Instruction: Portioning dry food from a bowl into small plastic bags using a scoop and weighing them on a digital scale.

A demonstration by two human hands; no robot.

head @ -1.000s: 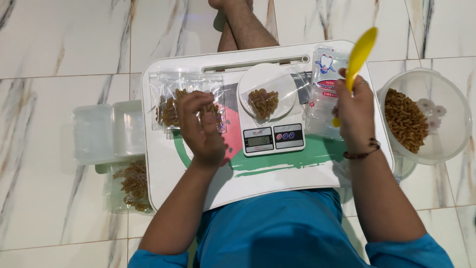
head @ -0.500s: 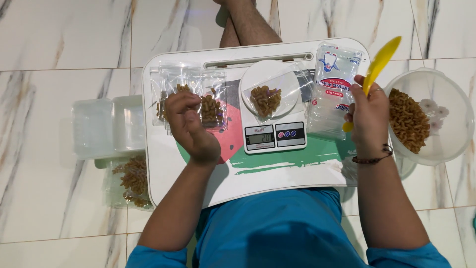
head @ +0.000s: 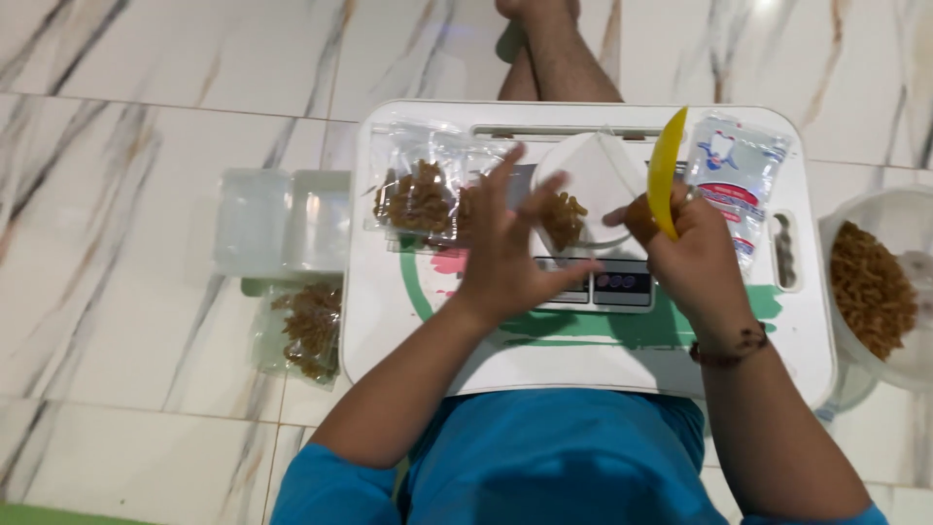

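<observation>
Yellow scoop (head: 666, 173) is clamped upright in the right hand (head: 692, 255), just right of the scale dish (head: 593, 175) of pasta on the white bench (head: 583, 340). Left hand (head: 507, 248) is held over the dish's left edge, fingers spread apart, empty.

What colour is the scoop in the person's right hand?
Yellow. The scoop, held in the right hand, shows clearly in the head view.

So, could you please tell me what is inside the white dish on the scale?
The white dish holds a small heap of brown pasta; the left hand covers part of it, so the full amount is hidden.
</observation>
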